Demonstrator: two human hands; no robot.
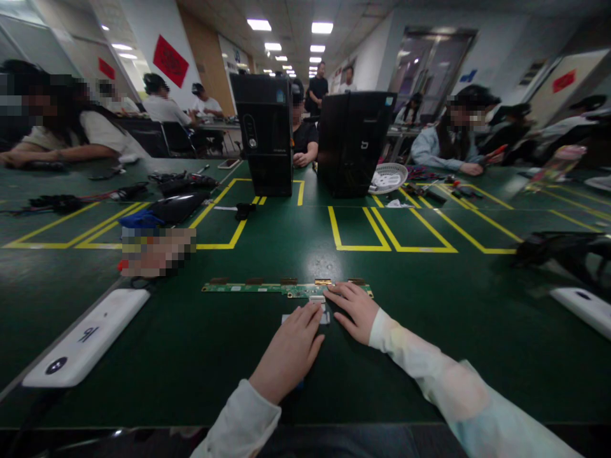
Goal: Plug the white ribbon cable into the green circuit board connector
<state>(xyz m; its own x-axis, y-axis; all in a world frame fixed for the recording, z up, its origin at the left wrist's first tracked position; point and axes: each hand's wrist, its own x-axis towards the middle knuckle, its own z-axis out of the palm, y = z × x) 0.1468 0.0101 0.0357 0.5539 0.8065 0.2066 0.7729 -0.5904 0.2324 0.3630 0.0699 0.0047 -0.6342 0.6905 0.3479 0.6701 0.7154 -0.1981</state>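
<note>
A long, narrow green circuit board (258,287) with several brown connectors along its far edge lies flat on the green table (420,318) in front of me. My left hand (290,346) rests palm down just below the board, its fingertips on a small pale flat cable piece (319,300) at the board's near edge. My right hand (352,310) lies beside it, fingers spread, fingertips touching the board's right part. Neither hand has anything closed in it. Both arms wear pale sleeves.
Two black computer towers (267,140) (353,143) stand upright at the table's middle, among yellow tape lines (363,238). White flat devices (88,337) (582,308) lie left and right. Cables and black tools (176,191), a white basket (389,177). Other people sit around the table.
</note>
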